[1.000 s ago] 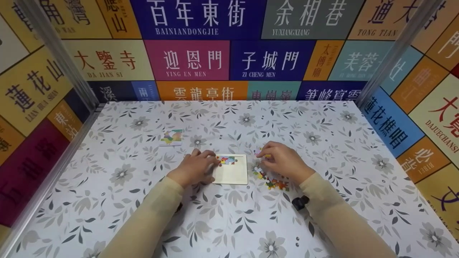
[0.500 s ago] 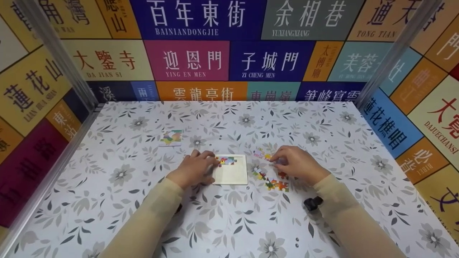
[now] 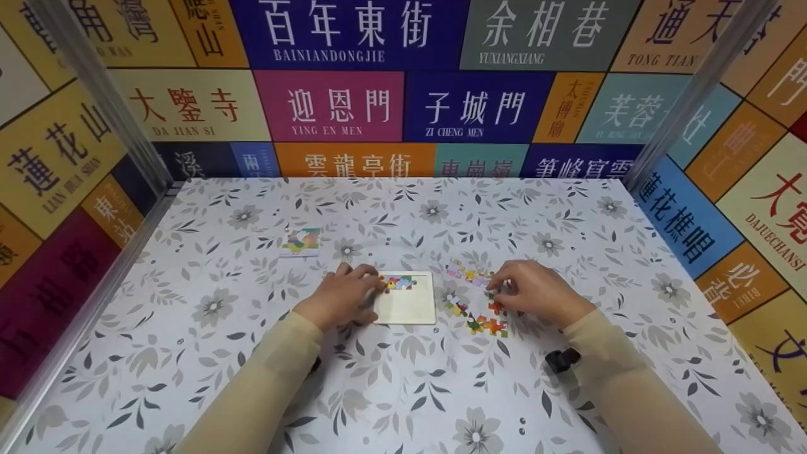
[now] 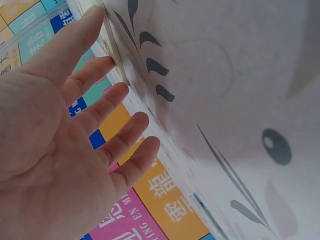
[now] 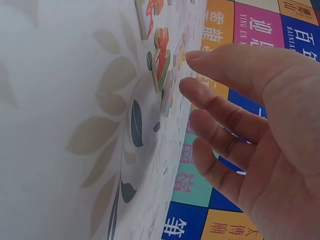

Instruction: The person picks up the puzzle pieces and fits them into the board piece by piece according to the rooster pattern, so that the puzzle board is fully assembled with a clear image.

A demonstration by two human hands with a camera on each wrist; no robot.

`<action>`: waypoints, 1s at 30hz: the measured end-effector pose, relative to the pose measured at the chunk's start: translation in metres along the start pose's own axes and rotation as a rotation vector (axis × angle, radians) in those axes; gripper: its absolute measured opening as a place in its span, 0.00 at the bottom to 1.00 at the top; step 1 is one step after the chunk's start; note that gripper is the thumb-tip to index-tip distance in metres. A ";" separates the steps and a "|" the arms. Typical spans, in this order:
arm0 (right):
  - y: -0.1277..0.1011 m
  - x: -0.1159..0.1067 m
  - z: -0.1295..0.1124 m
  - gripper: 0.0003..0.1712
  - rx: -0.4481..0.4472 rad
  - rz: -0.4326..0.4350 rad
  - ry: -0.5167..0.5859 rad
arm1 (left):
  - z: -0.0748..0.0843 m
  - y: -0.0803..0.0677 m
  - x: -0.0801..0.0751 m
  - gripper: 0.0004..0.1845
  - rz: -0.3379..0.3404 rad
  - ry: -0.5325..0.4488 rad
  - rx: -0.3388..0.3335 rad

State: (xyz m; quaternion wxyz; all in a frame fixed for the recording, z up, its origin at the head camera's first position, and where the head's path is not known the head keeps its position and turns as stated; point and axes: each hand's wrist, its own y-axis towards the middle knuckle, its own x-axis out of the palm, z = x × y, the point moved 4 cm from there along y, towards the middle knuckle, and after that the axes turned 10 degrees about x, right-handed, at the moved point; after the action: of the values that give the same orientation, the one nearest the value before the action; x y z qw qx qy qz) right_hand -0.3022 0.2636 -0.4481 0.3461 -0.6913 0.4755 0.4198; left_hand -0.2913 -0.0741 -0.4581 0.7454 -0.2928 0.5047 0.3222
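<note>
Looks like the piece-hunting step of a jigsaw. The left hand (image 3: 343, 296) lies flat with relaxed, spread fingers (image 4: 107, 102) steadying the left edge of the puzzle board (image 3: 406, 306), where a few joined pieces (image 3: 398, 282) sit just past its fingertips. The right hand (image 3: 536, 291) hovers over the loose pieces (image 3: 480, 309) scattered on the desk (image 3: 403, 391) right of the board, with fingers (image 5: 225, 112) open and holding nothing, tips just beside a piece. My guess is the next move needs a pinch on one piece, then a carry over to the board's top row.
</note>
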 end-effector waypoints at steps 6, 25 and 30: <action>-0.006 -0.002 0.005 0.10 0.036 -0.005 0.023 | -0.001 0.003 0.003 0.28 -0.006 0.010 -0.011; -0.011 0.003 0.013 0.10 -0.005 -0.021 0.014 | -0.003 0.003 0.002 0.31 -0.030 0.018 -0.024; -0.012 0.004 0.014 0.09 -0.049 -0.002 0.012 | -0.002 0.001 0.001 0.29 -0.013 -0.001 -0.007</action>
State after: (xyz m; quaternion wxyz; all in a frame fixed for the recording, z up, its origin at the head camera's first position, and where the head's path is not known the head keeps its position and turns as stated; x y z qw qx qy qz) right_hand -0.2934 0.2778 -0.4560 0.3266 -0.7024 0.4664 0.4271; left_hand -0.2928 -0.0748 -0.4594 0.7466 -0.2989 0.5013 0.3192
